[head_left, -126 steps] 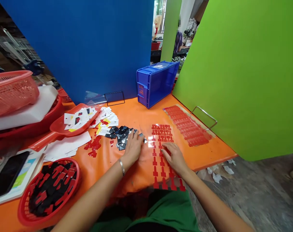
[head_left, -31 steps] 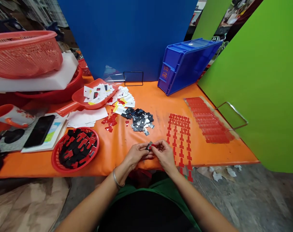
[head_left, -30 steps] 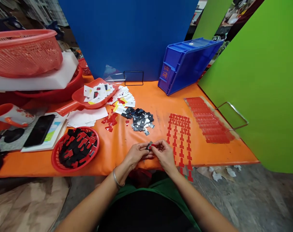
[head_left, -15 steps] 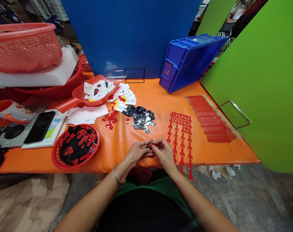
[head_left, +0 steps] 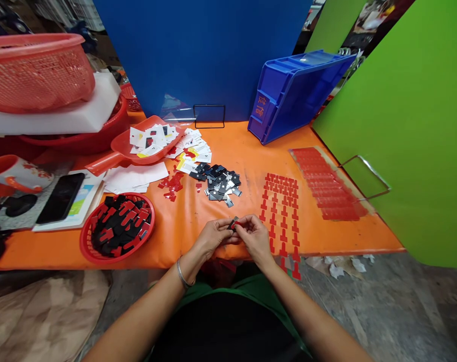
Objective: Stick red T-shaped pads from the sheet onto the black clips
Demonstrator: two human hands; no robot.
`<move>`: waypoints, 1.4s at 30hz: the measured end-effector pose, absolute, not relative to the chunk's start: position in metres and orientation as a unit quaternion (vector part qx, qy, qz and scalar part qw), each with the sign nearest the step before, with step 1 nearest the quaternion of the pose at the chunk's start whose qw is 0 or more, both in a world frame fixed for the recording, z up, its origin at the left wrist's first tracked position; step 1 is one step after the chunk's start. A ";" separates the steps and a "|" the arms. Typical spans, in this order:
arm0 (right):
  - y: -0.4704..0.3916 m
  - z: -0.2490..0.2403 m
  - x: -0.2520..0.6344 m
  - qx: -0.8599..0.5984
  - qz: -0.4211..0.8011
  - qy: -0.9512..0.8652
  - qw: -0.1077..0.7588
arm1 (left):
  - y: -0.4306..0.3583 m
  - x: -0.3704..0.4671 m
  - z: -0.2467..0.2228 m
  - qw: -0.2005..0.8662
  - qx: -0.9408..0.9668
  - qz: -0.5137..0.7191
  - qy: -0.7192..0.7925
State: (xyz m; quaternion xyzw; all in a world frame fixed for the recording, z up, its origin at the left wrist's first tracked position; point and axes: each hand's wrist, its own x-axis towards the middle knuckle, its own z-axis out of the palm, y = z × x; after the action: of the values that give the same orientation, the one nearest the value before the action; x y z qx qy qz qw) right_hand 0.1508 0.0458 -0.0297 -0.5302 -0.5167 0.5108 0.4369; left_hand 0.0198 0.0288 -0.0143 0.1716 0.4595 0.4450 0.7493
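Left hand [head_left: 212, 237]: mine, fingers pinching one small black piece [head_left: 232, 222] near the table's [head_left: 168, 244] front edge, presumably to steady it. Right hand [head_left: 255, 240]: mine, thumb and fingertips gripping a red bit [head_left: 235, 225] against it; whether stuck, I cannot tell. Black pile [head_left: 223, 186]: just beyond, likely for short reach. Red sticker sheet [head_left: 284, 235]: right side, similarly handy. Red basket [head_left: 111, 259]: left, containing black-and-red pieces [head_left: 125, 225].

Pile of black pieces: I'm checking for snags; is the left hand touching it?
Apart: the head view shows orange tabletop between the black pile and left hand.
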 end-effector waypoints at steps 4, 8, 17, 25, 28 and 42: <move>0.046 -0.033 0.150 -0.529 0.508 -0.519 0.438 | 0.028 0.019 -0.014 0.749 0.177 0.446 0.457; 0.046 -0.034 0.150 -0.531 0.498 -0.526 0.440 | 0.028 0.018 -0.014 0.751 0.184 0.447 0.451; 0.037 -0.025 0.149 -0.520 0.510 -0.535 0.428 | 0.027 0.027 -0.015 0.707 0.179 0.469 0.498; 0.043 -0.017 0.152 -0.547 0.341 -0.623 0.443 | 0.027 0.030 -0.012 0.702 0.176 0.478 0.497; 0.050 -0.016 0.152 -0.550 0.368 -0.612 0.433 | 0.027 0.030 -0.011 0.700 0.174 0.474 0.505; 0.056 -0.020 0.150 -0.563 0.375 -0.604 0.421 | 0.026 0.031 -0.011 0.697 0.165 0.479 0.508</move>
State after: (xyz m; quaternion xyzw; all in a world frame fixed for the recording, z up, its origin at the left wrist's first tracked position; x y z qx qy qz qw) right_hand 0.1499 0.0558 -0.0202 -0.5630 -0.6040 0.3753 0.4211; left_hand 0.0306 0.0263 -0.0107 0.1651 0.5077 0.4794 0.6965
